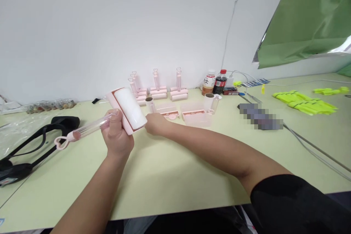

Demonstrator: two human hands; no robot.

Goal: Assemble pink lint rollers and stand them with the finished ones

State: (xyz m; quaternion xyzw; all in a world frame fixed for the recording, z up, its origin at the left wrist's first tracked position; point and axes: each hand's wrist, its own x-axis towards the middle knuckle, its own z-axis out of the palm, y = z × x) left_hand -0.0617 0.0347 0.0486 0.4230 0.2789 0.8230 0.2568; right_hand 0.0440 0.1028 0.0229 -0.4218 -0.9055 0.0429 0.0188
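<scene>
My left hand (116,133) is closed around a lint roller (133,108), its thumb on the clear handle. The white roll sits in a pink case, tilted above the table. The handle (90,128) points to the lower left and ends in a pink heart-shaped loop. My right hand (155,124) reaches across to the lower right end of the roll. Its fingertips are hidden, so their grip does not show. Just beyond it stand a paper-cored roll (150,105) and an opened pink case (166,111). Further right are another opened case (196,117) and a second roll (208,101).
Several assembled lint rollers (179,84) stand by the wall. Right of them are two drink bottles (220,82), a blurred dark phone-like object (259,116) with cables, and bright yellow pieces (304,102). Black straps (45,135) and clear plastic (16,131) lie at left.
</scene>
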